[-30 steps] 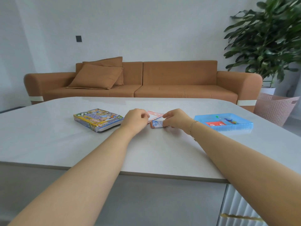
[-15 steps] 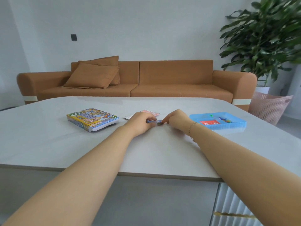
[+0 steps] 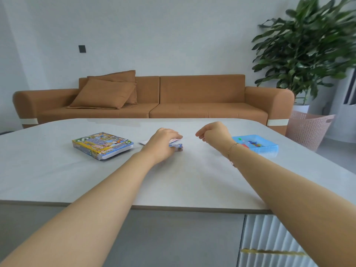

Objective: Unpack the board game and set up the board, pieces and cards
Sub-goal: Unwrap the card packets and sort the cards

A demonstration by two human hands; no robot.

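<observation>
The colourful game box (image 3: 103, 145) lies on the grey table (image 3: 96, 180) at the left. My left hand (image 3: 163, 143) rests on a small stack of cards (image 3: 176, 147) in the middle of the table, fingers curled over it. Part of a pink-and-white card (image 3: 174, 140) and a white sheet (image 3: 143, 142) show behind that hand. My right hand (image 3: 214, 134) hovers to the right of the cards with fingers loosely curled and nothing in it. A blue tray (image 3: 269, 149) with small coloured pieces and a red card stands at the right.
A brown sofa (image 3: 173, 99) with cushions stands behind the table. At the right are a large potted plant (image 3: 308, 45) and a pink basket (image 3: 308, 128). A ribbed white cabinet front (image 3: 279, 241) is below the table's near edge.
My right hand has let go of the cards and moved up and to the right. My left hand stays on the stack, now lying flat on the table.
</observation>
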